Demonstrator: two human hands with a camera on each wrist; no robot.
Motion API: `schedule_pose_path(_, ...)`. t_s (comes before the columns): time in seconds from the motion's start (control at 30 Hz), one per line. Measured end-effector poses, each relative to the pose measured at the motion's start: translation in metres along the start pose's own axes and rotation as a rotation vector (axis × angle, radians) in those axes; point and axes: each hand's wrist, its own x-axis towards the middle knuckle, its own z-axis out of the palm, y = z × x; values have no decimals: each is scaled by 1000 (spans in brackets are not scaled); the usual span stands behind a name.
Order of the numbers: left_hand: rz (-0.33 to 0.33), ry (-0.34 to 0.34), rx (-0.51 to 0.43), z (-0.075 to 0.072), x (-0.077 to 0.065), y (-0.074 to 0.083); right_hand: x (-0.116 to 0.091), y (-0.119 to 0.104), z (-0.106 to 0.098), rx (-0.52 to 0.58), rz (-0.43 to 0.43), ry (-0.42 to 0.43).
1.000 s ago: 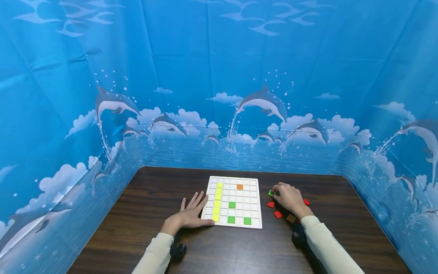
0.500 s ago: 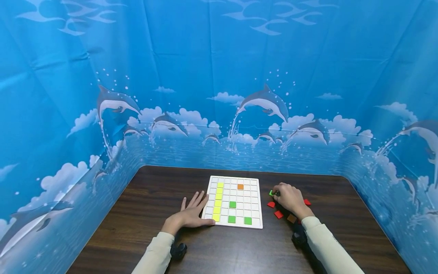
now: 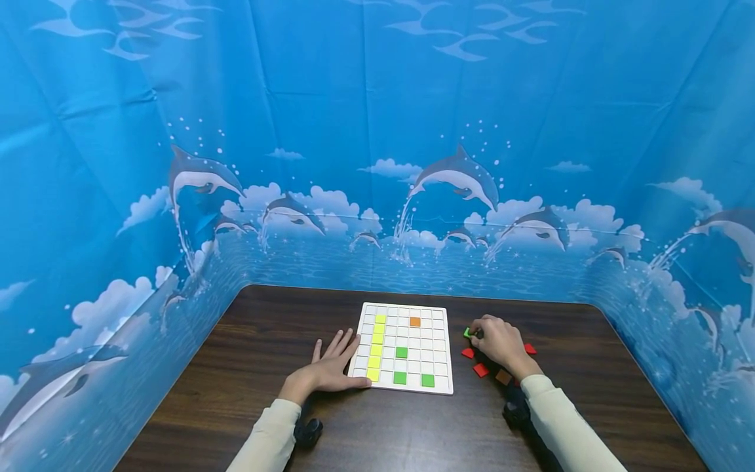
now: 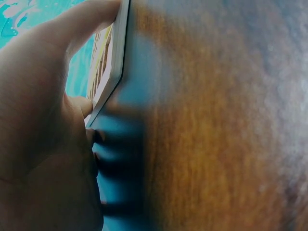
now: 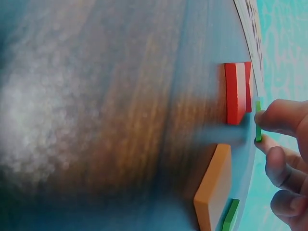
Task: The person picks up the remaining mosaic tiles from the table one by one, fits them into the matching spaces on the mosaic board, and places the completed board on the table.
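Observation:
A white grid board (image 3: 420, 364) lies on the table in the head view. Set in its squares are a column of yellow tiles (image 3: 376, 339), an orange tile (image 3: 415, 322) and 3 green tiles (image 3: 401, 353). My left hand (image 3: 324, 372) rests with spread fingers at the board's left edge, the thumb over its near left corner. Right of the board, my right hand (image 3: 498, 339) pinches a small green tile (image 5: 258, 120) between thumb and finger, at or just above the tabletop. The head view shows only part of that tile (image 3: 467, 333).
Around the right hand lie loose red tiles (image 3: 480, 370), an orange-brown tile (image 3: 503, 376) and another green tile (image 5: 231, 215), the latter seen from the right wrist. The dark wooden table (image 3: 401, 432) ends at a blue dolphin-print curtain (image 3: 377, 262).

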Motion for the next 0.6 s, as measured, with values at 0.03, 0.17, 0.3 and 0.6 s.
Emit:
schedule_pose_path(0.03,-1,3,6,2,2,-2,0,-1,0,2,0,4)
schedule_pose_path(0.17,0,18,15,8,7,-9,-1,-3,-1,8,-9,20)
schedule_pose_path(0.3,3,15,10,5,5,-6,-2,-6,-1,20,-25,40)
schedule_pose_path(0.6,12,9,-1,-3,-2,4,-6,-13,-4,62,-73,74)
